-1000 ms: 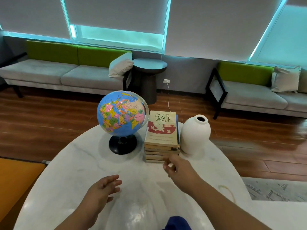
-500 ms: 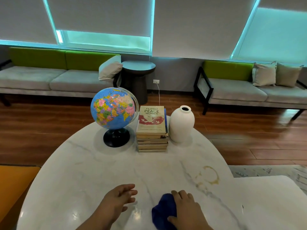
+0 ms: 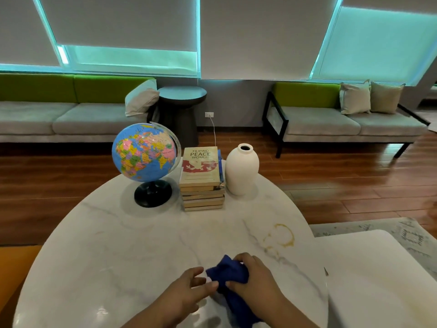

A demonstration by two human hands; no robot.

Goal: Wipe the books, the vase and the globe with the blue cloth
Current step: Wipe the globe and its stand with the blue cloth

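Observation:
A blue globe (image 3: 144,152) on a black stand, a stack of several books (image 3: 201,181) and a white vase (image 3: 241,170) stand in a row at the far side of the white marble table (image 3: 123,245). Near the table's front edge my right hand (image 3: 254,274) grips the bunched blue cloth (image 3: 228,274), fingers curled over it. My left hand (image 3: 186,290) lies just left of the cloth, fingers extended, its fingertips touching or almost touching the fabric.
A yellow-brown ring stain (image 3: 281,237) marks the table right of centre. A second white table (image 3: 383,280) adjoins on the right. Sofas (image 3: 331,124), a round dark side table (image 3: 182,98) and wooden floor lie beyond.
My right hand drew back from the books to the near edge and took hold of the blue cloth. My left hand moved right, up to the cloth.

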